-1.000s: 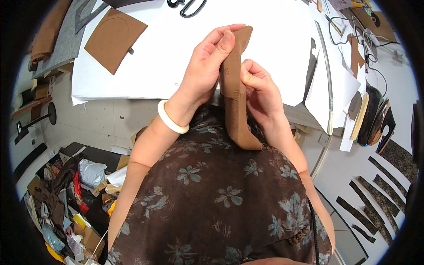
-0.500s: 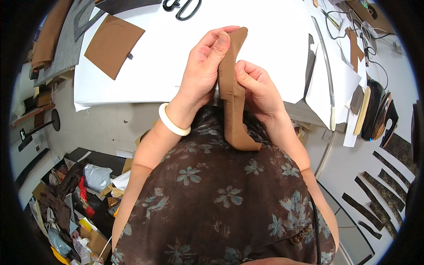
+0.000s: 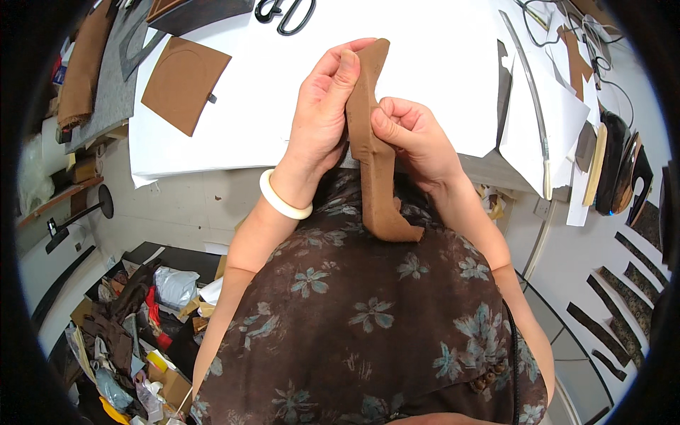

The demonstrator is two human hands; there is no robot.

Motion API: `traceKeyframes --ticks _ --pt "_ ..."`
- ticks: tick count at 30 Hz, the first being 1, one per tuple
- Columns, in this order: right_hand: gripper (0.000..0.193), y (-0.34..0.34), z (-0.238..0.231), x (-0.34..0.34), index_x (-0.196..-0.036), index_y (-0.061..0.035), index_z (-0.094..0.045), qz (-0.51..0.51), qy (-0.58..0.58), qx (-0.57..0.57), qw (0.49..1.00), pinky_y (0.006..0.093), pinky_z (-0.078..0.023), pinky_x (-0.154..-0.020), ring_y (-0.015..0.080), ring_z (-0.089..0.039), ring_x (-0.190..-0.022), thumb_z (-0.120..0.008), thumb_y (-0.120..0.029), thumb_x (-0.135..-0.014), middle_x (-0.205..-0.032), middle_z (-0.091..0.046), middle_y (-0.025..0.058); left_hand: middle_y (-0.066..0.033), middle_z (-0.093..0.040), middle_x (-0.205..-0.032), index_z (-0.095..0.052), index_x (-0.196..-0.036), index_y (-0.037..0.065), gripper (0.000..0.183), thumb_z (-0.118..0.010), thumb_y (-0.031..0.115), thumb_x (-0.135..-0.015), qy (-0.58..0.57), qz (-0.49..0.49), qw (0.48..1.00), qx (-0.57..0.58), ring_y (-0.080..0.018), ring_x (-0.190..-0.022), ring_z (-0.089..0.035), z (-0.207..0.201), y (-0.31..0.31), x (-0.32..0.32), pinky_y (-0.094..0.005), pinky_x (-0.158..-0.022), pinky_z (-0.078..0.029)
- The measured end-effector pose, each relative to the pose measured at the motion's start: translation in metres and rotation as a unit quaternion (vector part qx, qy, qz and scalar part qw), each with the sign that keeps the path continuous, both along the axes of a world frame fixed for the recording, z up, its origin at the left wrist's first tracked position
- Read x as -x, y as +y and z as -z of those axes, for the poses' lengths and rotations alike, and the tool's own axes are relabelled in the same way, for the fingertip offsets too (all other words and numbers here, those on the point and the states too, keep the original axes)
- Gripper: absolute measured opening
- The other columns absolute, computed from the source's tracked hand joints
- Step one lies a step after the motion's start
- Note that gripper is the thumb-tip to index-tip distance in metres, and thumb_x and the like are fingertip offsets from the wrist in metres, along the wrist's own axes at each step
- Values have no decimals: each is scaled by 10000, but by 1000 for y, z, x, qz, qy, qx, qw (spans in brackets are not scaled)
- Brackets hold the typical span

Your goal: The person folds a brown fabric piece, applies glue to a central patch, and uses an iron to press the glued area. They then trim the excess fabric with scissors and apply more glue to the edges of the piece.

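Note:
A long strip of brown fabric (image 3: 377, 177), folded along its length and bent at the lower end, hangs between my hands over the near edge of the white-covered table. My left hand (image 3: 326, 99) grips its upper part, thumb on top and fingers behind. Lower down, my right hand (image 3: 414, 134) pinches the strip's right edge between thumb and curled fingers. Whatever lies behind the strip is hidden. To the left, a square brown fabric piece (image 3: 185, 85) with a faint curved line lies flat on the table.
Black-handled scissors (image 3: 287, 13) and a dark box (image 3: 202, 14) are at the far side. On the right lie a long metal ruler (image 3: 528, 92), paper pieces (image 3: 549, 134) and cables. A heap of scraps and bags (image 3: 134, 340) fills the lower left. Dark patterned strips (image 3: 602, 326) hang at right.
The view has shifted slightly, so the table and surroundings sit a little differently. Both hands keep their hold on the strip, with the right thumb slightly further over its edge.

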State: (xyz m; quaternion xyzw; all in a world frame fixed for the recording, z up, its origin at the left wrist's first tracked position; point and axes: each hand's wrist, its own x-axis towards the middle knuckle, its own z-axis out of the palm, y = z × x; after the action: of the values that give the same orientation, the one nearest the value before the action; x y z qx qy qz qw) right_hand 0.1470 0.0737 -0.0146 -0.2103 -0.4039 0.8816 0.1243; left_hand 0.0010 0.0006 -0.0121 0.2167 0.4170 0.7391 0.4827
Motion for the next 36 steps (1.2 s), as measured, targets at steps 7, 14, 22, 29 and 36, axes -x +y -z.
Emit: traceKeyframes --ticks 7,14,22,29,36 --pt "221 2 4 -1 -945 -51 -678 10 22 7 1000 207 -524 -715 52 -639 -766 -767 -244 -1007 -883 -716 -4 -16 -657 -1143 -606 -1384 40 515 -601 458 -1083 5 4 1000 5 -55 -960 -583 0 3 -2 -217 -829 -506" --pt "247 1 17 2 -883 -70 -624 25 25 -46 998 192 -517 -694 37 -629 -760 -774 -225 -1003 -867 -698 -12 11 -648 -1034 -614 -1356 38 524 -604 482 -1077 25 -17 999 24 -32 -859 -559 -1 4 -5 -195 -727 -478" --pt "257 -3 9 -6 -1020 -69 -595 0 28 -80 996 197 -519 -732 25 -624 -823 -806 -211 -977 -918 -671 -32 20 -642 -1001 -633 -1327 52 509 -606 493 -1075 54 -48 997 31 -26 -808 -534 -2 8 -13 -190 -682 -455" --pt "295 -5 12 -7 -1072 -63 -600 26 26 -85 996 206 -514 -759 26 -580 -807 -834 -194 -948 -897 -623 -53 13 -649 -1009 -635 -1321 54 499 -598 490 -1080 67 -47 996 25 -32 -797 -539 1 9 -14 -194 -679 -459" --pt "219 -5 19 -11 -1106 -45 -619 31 37 -133 990 210 -519 -775 37 -589 -834 -766 -165 -999 -939 -646 -41 1 -643 -996 -626 -1327 51 489 -598 474 -1083 69 -41 997 21 -42 -733 -546 5 8 -10 -202 -637 -467"
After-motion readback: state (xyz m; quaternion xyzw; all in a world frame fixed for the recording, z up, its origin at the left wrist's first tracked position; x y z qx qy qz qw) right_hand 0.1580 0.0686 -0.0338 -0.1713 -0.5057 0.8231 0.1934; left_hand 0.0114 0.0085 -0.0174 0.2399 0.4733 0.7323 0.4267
